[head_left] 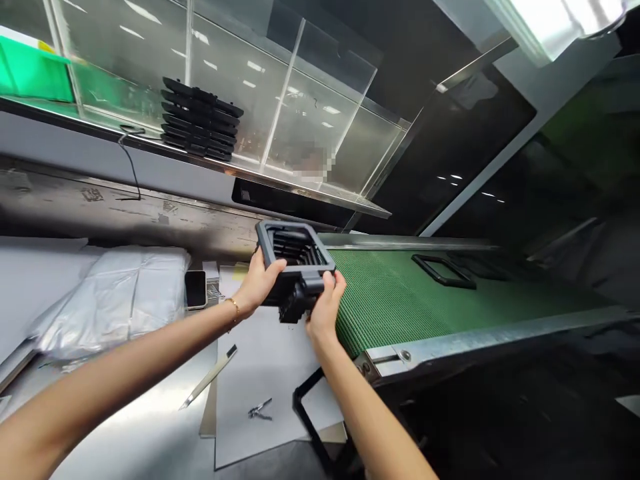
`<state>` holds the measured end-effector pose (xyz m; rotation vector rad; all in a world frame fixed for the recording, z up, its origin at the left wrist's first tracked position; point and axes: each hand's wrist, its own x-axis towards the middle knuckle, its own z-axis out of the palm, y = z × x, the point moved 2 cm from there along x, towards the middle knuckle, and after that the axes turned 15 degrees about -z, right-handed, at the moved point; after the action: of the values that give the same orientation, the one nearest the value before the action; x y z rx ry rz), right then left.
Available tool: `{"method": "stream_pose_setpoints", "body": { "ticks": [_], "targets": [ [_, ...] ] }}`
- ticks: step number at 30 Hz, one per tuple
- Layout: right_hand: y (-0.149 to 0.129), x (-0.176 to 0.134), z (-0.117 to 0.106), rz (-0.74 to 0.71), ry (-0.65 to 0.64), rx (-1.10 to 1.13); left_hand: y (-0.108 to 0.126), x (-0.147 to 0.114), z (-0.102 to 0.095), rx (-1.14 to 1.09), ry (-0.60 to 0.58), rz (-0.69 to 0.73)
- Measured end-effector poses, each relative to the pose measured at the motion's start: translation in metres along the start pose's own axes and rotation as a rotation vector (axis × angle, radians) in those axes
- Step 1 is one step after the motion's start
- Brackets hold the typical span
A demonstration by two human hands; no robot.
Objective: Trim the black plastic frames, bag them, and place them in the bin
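Between my two hands is a stack of black rectangular frames (295, 270), raised over the near end of a green conveyor belt. My left hand (257, 280) grips its left side, thumb on the upper edge. At the right front corner, my right hand (327, 303) has its fingers closed on the same stack. Below lies a white sheet (265, 407) with small metal nippers (260, 409) on it. A craft knife (209, 378) rests at the sheet's left edge. Another black frame (313, 417) is partly hidden behind my right forearm.
The green conveyor belt (380, 300) runs off to the right and carries a black frame (443, 271). A pile of black parts (200, 120) stands on the shelf above. At left are a plastic-wrapped bundle (125, 290), a phone (195, 289) and a green bin (35, 73).
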<state>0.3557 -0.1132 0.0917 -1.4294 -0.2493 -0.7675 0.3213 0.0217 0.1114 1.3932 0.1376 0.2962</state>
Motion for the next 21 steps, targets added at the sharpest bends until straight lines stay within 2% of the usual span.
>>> {"method": "stream_pose_setpoints", "body": {
  "ticks": [3,6,11,14,16,19,21],
  "targets": [
    [0.047,-0.048,-0.008,0.097,0.061,-0.073,-0.055,-0.004,-0.017,0.060,0.003,-0.095],
    [0.090,-0.088,-0.021,0.178,0.114,-0.138,-0.107,-0.005,-0.025,0.097,-0.033,-0.161],
    [0.153,-0.127,-0.039,0.241,0.101,-0.247,-0.175,0.002,-0.029,0.104,-0.080,-0.223],
    [0.177,-0.135,-0.045,0.225,0.011,-0.319,-0.202,0.010,-0.034,0.101,-0.074,-0.261],
    [0.184,-0.136,-0.050,0.195,-0.081,-0.372,-0.213,0.013,-0.038,0.102,-0.061,-0.281],
    [0.177,-0.131,-0.056,0.110,-0.234,-0.465,-0.219,0.014,-0.042,0.110,-0.039,-0.294],
    [0.164,-0.125,-0.056,0.001,-0.370,-0.514,-0.220,0.014,-0.044,0.119,-0.005,-0.302]
  ]
}}
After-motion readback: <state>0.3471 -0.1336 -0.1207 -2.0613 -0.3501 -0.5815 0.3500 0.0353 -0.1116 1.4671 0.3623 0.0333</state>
